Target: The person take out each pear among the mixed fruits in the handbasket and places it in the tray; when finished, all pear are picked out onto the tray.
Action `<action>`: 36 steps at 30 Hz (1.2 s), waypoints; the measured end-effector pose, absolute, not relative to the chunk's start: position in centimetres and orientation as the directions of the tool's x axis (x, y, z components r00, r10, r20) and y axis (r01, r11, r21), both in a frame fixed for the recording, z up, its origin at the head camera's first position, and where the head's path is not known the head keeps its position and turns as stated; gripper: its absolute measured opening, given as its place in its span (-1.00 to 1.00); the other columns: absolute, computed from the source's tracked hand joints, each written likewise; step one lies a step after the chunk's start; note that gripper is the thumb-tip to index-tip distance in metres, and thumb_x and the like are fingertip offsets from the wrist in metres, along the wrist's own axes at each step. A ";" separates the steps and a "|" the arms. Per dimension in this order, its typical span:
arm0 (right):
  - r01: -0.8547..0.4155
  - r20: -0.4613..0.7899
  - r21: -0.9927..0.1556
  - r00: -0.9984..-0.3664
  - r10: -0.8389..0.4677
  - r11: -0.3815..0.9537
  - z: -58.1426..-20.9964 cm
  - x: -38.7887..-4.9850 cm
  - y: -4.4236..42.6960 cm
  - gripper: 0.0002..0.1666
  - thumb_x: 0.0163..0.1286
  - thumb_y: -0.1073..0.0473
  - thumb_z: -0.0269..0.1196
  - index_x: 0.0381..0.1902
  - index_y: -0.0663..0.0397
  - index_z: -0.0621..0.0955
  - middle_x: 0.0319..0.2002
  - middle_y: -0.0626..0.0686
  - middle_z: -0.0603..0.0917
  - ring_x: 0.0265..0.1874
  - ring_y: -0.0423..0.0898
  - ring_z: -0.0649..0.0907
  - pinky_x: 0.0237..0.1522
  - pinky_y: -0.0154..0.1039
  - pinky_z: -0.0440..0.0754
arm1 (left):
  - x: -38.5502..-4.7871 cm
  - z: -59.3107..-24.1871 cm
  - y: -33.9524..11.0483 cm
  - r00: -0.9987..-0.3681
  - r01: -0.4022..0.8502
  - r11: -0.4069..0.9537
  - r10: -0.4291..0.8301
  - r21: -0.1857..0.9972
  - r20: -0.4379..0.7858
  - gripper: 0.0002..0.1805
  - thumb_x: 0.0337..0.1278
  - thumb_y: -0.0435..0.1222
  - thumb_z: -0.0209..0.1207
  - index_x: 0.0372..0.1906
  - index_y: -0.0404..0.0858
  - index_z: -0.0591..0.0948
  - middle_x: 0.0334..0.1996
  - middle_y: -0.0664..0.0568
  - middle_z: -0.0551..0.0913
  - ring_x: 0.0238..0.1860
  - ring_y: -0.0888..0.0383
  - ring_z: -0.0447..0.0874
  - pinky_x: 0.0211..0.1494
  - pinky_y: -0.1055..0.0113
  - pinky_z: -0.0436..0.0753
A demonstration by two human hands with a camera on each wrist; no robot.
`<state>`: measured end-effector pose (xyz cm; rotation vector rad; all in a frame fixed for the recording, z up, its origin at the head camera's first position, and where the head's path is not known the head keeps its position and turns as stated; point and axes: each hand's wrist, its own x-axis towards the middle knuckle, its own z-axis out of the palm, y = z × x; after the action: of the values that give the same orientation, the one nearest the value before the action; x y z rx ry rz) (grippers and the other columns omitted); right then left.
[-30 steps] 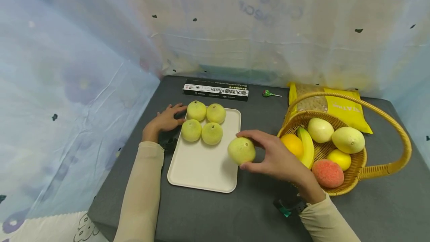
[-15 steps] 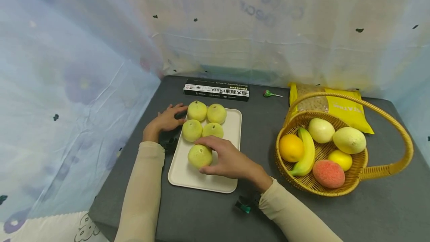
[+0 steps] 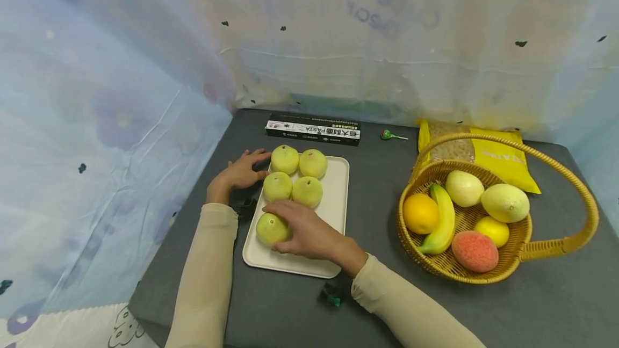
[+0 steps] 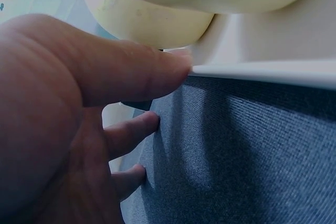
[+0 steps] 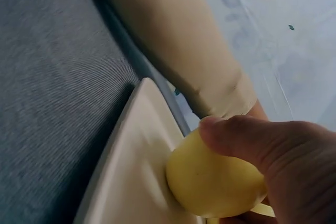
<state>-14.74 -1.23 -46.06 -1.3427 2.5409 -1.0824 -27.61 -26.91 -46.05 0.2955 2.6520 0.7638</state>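
A white tray (image 3: 333, 197) lies on the grey table with several round yellow-green fruits, apple- or pear-like; four-cluster ones such as the fruit (image 3: 307, 191) sit at its far end. My right hand (image 3: 307, 232) holds another yellow-green fruit (image 3: 272, 229) over the tray's near left part. In the right wrist view the thumb lies across this fruit (image 5: 210, 177), close to the tray surface; contact with the tray I cannot tell. My left hand (image 3: 239, 172) rests at the tray's left edge, fingers spread. In the left wrist view its thumb (image 4: 142, 72) touches the tray rim (image 4: 262, 72).
To the right stands a wicker basket (image 3: 408, 248) with a tall handle, holding an orange (image 3: 421, 213), a banana (image 3: 441, 224), a peach-like red fruit (image 3: 475, 251) and other fruits. Behind are a pasta box (image 3: 312, 130), a lollipop (image 3: 393, 135) and a yellow pasta bag (image 3: 503, 160).
My right hand has carried the fruit leftward from the tray's right edge to its near left part, and lower. The left hand has stayed in place.
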 end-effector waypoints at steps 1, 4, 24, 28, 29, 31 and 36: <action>-0.710 0.260 -0.589 -0.619 -0.741 0.386 -46.1 -14.6 -1.2 -0.12 0.25 0.06 0.67 0.47 0.09 0.57 0.36 0.02 0.66 0.33 -0.07 0.65 0.45 -0.12 0.61 | -27.6 -46.0 -26.9 -0.912 0.100 0.832 0.296 0.546 -0.283 -0.25 0.67 -0.09 0.16 0.78 -0.01 0.23 0.82 -0.17 -0.02 0.80 -0.41 -0.37 0.55 -0.73 -0.38; -0.732 0.293 -0.528 -0.633 -0.716 0.430 -46.1 -14.3 -0.8 -0.10 0.26 0.02 0.67 0.48 0.06 0.57 0.39 0.04 0.64 0.36 -0.05 0.65 0.46 -0.11 0.62 | -27.6 -46.0 -26.9 -0.914 0.101 0.831 0.295 0.548 -0.279 -0.25 0.67 -0.07 0.16 0.78 -0.03 0.23 0.82 -0.18 -0.02 0.79 -0.42 -0.36 0.55 -0.74 -0.38; -0.726 0.410 -0.555 -0.663 -0.626 0.406 -45.7 -14.0 -0.1 -0.16 0.27 0.06 0.68 0.45 0.06 0.61 0.36 0.05 0.65 0.38 -0.03 0.64 0.44 -0.09 0.65 | -27.6 -45.9 -26.9 -0.912 0.095 0.840 0.289 0.535 -0.292 -0.25 0.67 -0.07 0.16 0.78 -0.03 0.23 0.82 -0.19 -0.03 0.79 -0.41 -0.36 0.55 -0.73 -0.37; -0.676 0.392 -0.670 -0.673 -0.627 0.307 -44.2 -13.8 2.7 -0.20 0.28 0.05 0.67 0.44 0.01 0.64 0.34 -0.03 0.71 0.31 -0.11 0.70 0.36 -0.12 0.71 | -27.7 -45.9 -26.9 -0.912 0.093 0.843 0.286 0.530 -0.295 -0.24 0.67 -0.06 0.16 0.78 -0.04 0.23 0.81 -0.20 -0.02 0.79 -0.43 -0.36 0.54 -0.74 -0.36; -0.670 0.389 -0.681 -0.672 -0.630 0.295 -43.8 -13.7 3.6 -0.21 0.28 0.04 0.67 0.43 -0.02 0.65 0.32 -0.05 0.73 0.28 -0.13 0.72 0.34 -0.13 0.73 | -27.8 -45.9 -26.9 -0.911 0.092 0.843 0.286 0.530 -0.297 -0.24 0.67 -0.06 0.16 0.78 -0.04 0.23 0.81 -0.20 -0.02 0.79 -0.43 -0.36 0.54 -0.74 -0.37; -0.663 0.382 -0.690 -0.675 -0.631 0.292 -43.0 -13.6 5.8 -0.23 0.27 0.00 0.67 0.41 -0.09 0.68 0.29 -0.10 0.76 0.21 -0.16 0.75 0.28 -0.15 0.75 | -27.8 -45.9 -26.9 -0.910 0.086 0.843 0.283 0.531 -0.302 -0.24 0.67 -0.06 0.16 0.79 -0.03 0.22 0.82 -0.19 -0.03 0.79 -0.41 -0.37 0.55 -0.74 -0.38; -0.664 0.409 -0.654 -0.714 -0.569 0.363 -40.8 -13.2 11.9 -0.23 0.18 0.04 0.73 0.35 -0.11 0.73 0.24 -0.12 0.80 0.15 -0.14 0.80 0.23 -0.18 0.77 | -28.0 -46.1 -26.9 -0.906 0.074 0.844 0.280 0.532 -0.318 -0.24 0.67 -0.08 0.15 0.79 -0.01 0.21 0.83 -0.16 -0.06 0.80 -0.38 -0.41 0.56 -0.72 -0.40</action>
<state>-13.17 11.87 -40.82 -1.2196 2.6842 -1.3780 -27.96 -26.93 -46.12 0.2642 2.6338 0.7375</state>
